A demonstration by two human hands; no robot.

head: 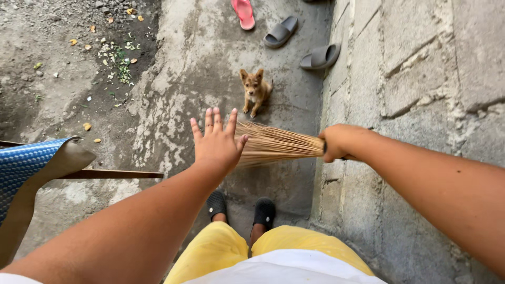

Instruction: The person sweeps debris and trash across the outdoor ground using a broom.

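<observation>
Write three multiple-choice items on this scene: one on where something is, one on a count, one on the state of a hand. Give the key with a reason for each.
1. Where does the puppy sit?
A. On the concrete beyond the broom's bristles
B. On the blue mat
C. On top of the block wall

2. How many loose sandals lie on the ground past the puppy?
A. One
B. Three
C. Five

3. How is the left hand?
A. Closed around the broom
B. Open, fingers spread
C. Tucked in a pocket

Key:
1 A: it sits on the floor just past the stick broom.
2 B: one pink sandal and two grey sandals show.
3 B: the left hand is flat and spread by the bristles, while the right hand grips the bundled end.
</observation>
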